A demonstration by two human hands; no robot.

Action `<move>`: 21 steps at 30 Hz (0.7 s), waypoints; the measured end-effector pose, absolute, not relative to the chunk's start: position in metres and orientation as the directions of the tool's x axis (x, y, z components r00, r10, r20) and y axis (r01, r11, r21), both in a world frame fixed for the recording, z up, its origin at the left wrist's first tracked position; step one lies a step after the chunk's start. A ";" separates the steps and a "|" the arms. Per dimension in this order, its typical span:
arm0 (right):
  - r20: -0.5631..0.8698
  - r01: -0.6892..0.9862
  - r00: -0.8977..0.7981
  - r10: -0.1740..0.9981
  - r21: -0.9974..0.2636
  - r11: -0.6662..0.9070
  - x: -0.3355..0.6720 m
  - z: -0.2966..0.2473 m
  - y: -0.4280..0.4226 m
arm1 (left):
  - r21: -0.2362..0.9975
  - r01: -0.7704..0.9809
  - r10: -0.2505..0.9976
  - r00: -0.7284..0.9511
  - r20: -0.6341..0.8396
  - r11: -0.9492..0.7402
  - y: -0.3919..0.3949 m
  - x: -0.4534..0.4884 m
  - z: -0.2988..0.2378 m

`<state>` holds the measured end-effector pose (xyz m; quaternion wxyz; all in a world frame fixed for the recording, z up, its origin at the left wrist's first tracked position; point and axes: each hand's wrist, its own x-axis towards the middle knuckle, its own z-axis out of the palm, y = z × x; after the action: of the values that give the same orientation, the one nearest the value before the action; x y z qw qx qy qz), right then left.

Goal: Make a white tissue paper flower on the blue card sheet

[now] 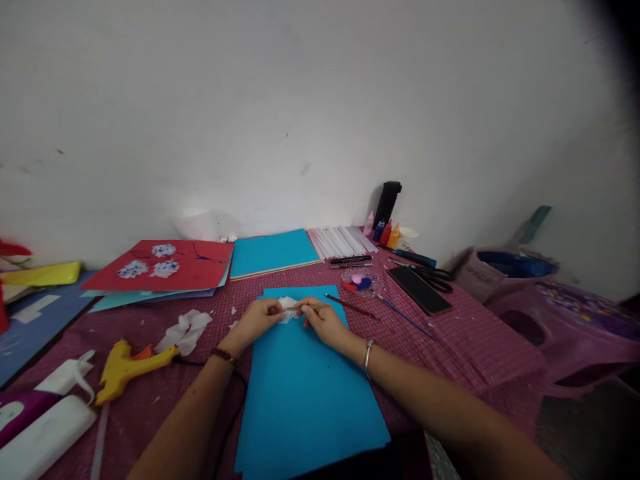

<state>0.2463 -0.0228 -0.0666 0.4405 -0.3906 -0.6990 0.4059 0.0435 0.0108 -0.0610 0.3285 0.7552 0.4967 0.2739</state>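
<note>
A blue paper sheet lies in front of me on the checked tablecloth, with white crumpled tissue paper near its far end. Over that spot, my left hand and my right hand meet, fingertips pinched on a thin piece of tissue paper stretched between them. Just right of the hands rests a dark pencil. More torn white tissue sits to the left, beside a yellow glue gun.
Red paper with white-and-blue flowers lies back left, blue sheets and white glue sticks behind. Small paint bottles, a phone, scissors and a paintbrush are at right. White bottles lie front left.
</note>
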 end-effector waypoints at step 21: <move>0.523 0.318 -0.465 0.714 -0.654 0.686 0.248 -0.059 -0.041 | 0.671 0.678 0.951 0.265 0.159 -0.301 0.018 0.042 -0.074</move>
<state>0.2481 -0.0406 -0.0594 0.4109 -0.3141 -0.8212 0.2411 0.0422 0.0179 -0.0741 0.2448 0.7568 0.5381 0.2790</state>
